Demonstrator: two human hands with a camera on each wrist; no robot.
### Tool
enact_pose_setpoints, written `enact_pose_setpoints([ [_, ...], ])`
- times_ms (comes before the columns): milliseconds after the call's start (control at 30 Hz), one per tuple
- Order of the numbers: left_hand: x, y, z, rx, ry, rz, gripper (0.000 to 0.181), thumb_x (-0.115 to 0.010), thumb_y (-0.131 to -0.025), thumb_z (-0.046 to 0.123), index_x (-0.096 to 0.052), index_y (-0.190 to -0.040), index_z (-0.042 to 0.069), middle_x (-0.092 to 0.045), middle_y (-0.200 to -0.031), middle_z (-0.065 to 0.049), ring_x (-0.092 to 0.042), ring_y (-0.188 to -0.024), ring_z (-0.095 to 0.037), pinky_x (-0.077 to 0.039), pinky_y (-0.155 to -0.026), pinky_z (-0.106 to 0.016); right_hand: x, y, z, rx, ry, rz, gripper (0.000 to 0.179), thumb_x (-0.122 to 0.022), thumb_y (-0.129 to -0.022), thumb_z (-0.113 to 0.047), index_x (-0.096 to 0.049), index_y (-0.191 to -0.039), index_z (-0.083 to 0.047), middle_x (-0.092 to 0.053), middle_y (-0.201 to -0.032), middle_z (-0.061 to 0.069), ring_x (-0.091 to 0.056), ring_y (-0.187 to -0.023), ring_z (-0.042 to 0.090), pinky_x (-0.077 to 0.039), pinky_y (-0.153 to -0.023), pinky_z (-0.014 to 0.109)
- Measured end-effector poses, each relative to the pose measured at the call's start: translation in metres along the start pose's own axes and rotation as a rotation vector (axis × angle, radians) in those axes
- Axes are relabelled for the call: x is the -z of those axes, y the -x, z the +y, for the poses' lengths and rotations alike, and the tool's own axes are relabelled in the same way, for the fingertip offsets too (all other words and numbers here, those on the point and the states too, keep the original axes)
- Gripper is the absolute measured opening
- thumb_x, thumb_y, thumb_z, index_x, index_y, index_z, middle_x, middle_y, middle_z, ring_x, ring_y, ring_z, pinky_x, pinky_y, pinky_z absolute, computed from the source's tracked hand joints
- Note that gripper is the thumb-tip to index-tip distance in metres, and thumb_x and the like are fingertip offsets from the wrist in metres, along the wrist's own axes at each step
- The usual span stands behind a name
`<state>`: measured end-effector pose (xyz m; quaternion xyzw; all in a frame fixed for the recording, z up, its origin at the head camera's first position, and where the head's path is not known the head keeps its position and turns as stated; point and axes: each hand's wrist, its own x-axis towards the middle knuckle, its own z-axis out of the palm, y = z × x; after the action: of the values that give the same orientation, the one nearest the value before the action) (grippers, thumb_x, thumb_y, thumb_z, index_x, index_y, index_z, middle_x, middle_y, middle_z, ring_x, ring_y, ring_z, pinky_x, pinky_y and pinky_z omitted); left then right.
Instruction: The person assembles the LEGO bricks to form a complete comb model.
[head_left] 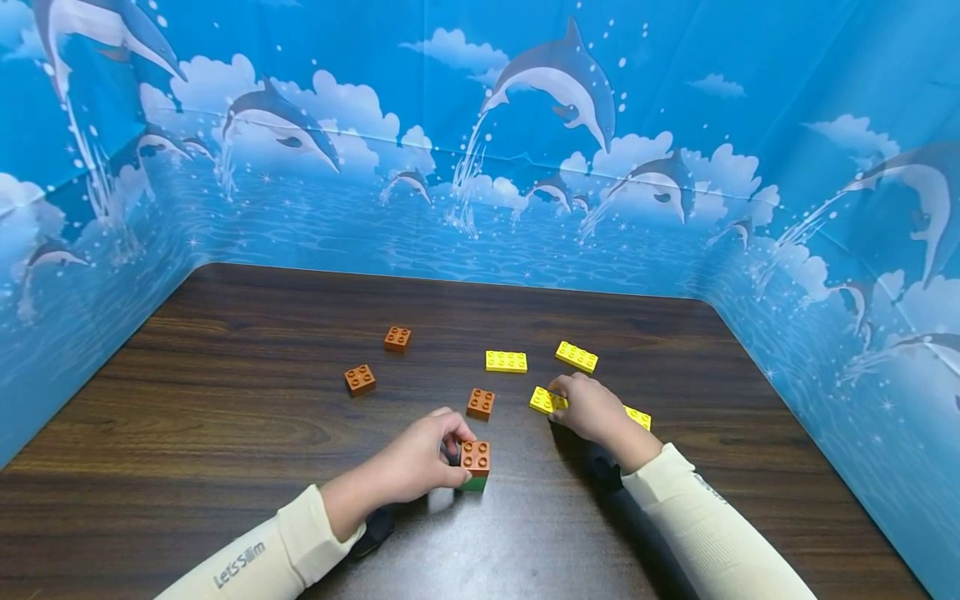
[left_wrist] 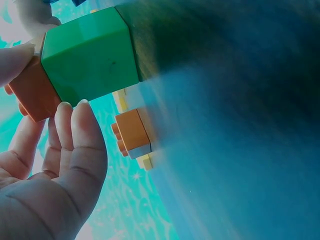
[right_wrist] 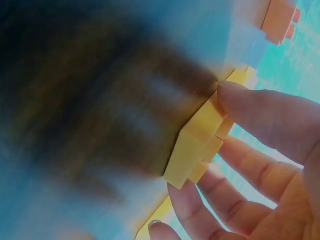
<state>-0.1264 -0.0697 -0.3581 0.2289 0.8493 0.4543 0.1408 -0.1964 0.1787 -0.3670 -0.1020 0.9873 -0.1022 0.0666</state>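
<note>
My left hand (head_left: 412, 458) grips a small stack between thumb and fingers: an orange-brown toy building brick (head_left: 475, 457) on top of a green brick (left_wrist: 95, 57). Its thumb and fingertips lie at the seam of the two bricks in the left wrist view. To the right, my right hand (head_left: 592, 410) pinches a flat yellow brick (right_wrist: 197, 132) by its edges, thumb on one side and fingers on the other. That brick lies on the table, its right part hidden under the hand in the head view. Another yellow brick (head_left: 639, 417) peeks out beside the right wrist.
Three loose orange-brown bricks, a near one (head_left: 481, 402), a left one (head_left: 360, 380) and a far one (head_left: 397, 338), lie on the dark wooden table (head_left: 187, 400). Two more yellow bricks, one central (head_left: 506, 361) and one tilted (head_left: 577, 357), lie behind. A dolphin-print curtain (head_left: 360, 217) surrounds the table.
</note>
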Motion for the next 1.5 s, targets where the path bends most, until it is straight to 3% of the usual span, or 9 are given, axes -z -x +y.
enact_pose_setpoints([
  [200,-0.001,0.001,0.000,-0.006,0.000,0.007,0.026,-0.071,-0.070,0.001,-0.056,-0.091,0.008,-0.046,-0.085,-0.002,-0.046,-0.076,-0.017,-0.044,-0.057,-0.024,0.000,0.004,-0.004,0.052,0.059,0.064,0.035,-0.071,-0.076,-0.020,-0.063,-0.108,-0.009,-0.059,-0.096,0.006,-0.056,-0.086,0.020,-0.048,-0.075,0.038],
  [667,-0.001,0.001,-0.001,0.012,0.000,0.007,0.026,-0.071,-0.069,0.001,-0.057,-0.090,0.008,-0.046,-0.086,-0.002,-0.047,-0.076,-0.017,-0.045,-0.057,-0.024,0.004,0.016,-0.017,0.266,0.127,0.339,0.039,-0.076,-0.070,-0.019,-0.063,-0.106,-0.010,-0.058,-0.093,0.004,-0.053,-0.082,0.019,-0.047,-0.066,0.033],
  [1500,0.000,-0.002,0.000,-0.021,-0.001,0.020,0.026,-0.072,-0.068,0.002,-0.057,-0.088,0.009,-0.048,-0.085,-0.001,-0.048,-0.075,-0.015,-0.044,-0.060,-0.024,0.014,0.061,-0.044,0.509,0.073,0.443,0.045,-0.078,-0.068,-0.022,-0.062,-0.110,-0.016,-0.056,-0.099,-0.001,-0.048,-0.085,0.013,-0.045,-0.067,0.026],
])
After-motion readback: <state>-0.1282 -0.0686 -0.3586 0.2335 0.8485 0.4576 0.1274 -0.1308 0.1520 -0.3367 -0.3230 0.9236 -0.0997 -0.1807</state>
